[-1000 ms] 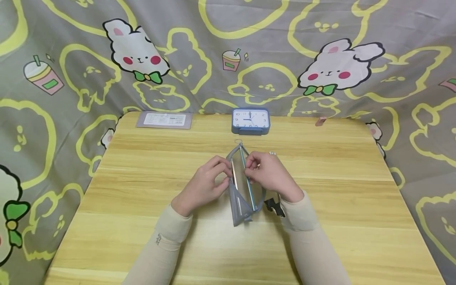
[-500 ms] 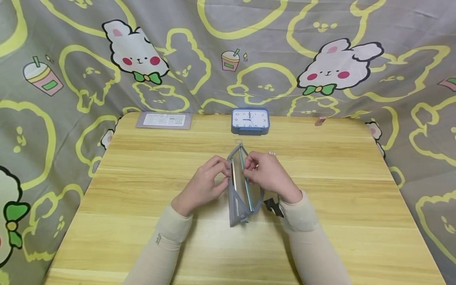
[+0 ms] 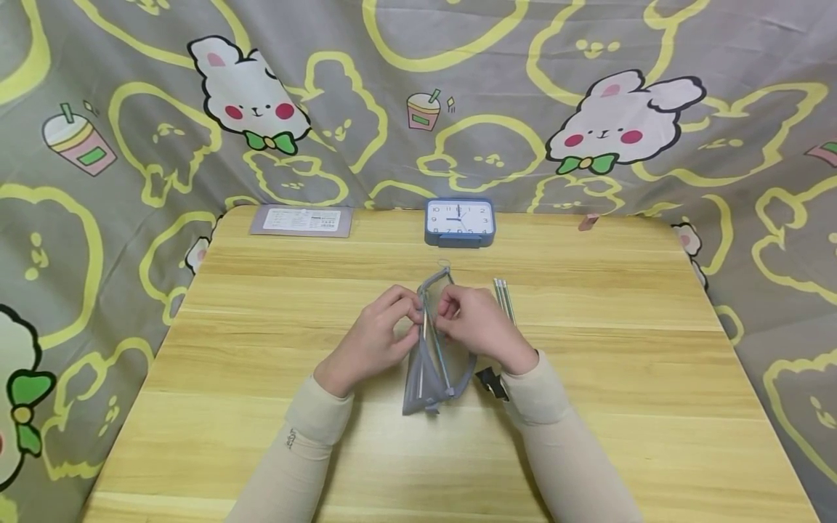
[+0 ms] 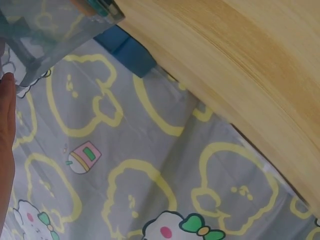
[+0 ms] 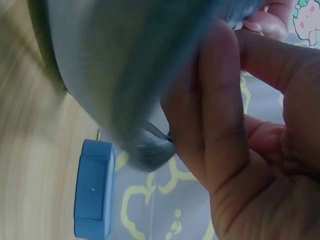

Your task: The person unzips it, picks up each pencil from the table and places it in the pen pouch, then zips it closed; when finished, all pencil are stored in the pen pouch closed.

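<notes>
A grey see-through zip pouch (image 3: 418,378) stands on its edge between both hands in the head view, its mouth up and a metal ring at its far end. Long slim sticks, one of them blue, show inside its opening. My left hand (image 3: 375,338) pinches the pouch's left rim. On the opposite rim, the curled fingers of my right hand (image 3: 484,323) grip the pouch, their tips partly hidden. The right wrist view has the pouch (image 5: 115,60) large and blurred beside the right fingers (image 5: 222,100). In the left wrist view, its corner (image 4: 50,35) appears at upper left.
Several pencils (image 3: 502,296) lie beyond the right wrist, partly covered. A small black object (image 3: 492,383) sits beside the right cuff. Along the table's back are a flat labelled packet (image 3: 301,221), a blue clock (image 3: 460,221) and a small pinkish block (image 3: 588,222).
My right hand has moved left and a little nearer, bringing its side of the pouch toward the left rim. The pouch's near end has swung left. More of the pencils on the table shows.
</notes>
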`<action>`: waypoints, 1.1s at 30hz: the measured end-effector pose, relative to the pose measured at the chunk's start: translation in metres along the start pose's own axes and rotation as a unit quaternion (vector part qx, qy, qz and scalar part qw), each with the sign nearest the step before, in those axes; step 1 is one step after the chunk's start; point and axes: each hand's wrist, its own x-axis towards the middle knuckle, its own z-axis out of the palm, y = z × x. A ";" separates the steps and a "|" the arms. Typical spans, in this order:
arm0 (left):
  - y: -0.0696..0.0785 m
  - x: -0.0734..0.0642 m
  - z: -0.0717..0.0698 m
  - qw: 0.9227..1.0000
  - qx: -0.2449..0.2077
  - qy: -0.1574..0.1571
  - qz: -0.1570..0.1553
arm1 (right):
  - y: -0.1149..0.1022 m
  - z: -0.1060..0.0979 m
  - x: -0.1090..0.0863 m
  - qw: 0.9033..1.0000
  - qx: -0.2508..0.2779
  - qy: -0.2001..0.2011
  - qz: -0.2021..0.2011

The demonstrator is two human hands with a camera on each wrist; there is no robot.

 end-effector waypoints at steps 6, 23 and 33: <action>-0.001 0.000 0.000 1.000 0.002 -0.002 0.002 | 0.002 -0.011 -0.003 1.000 -0.003 -0.010 0.003; -0.002 0.000 0.000 1.000 0.018 0.008 0.010 | 0.021 -0.039 -0.008 0.986 -0.167 -0.009 -0.004; -0.003 0.000 0.000 0.999 0.043 0.011 0.006 | 0.025 -0.044 -0.010 0.988 -0.134 0.071 -0.015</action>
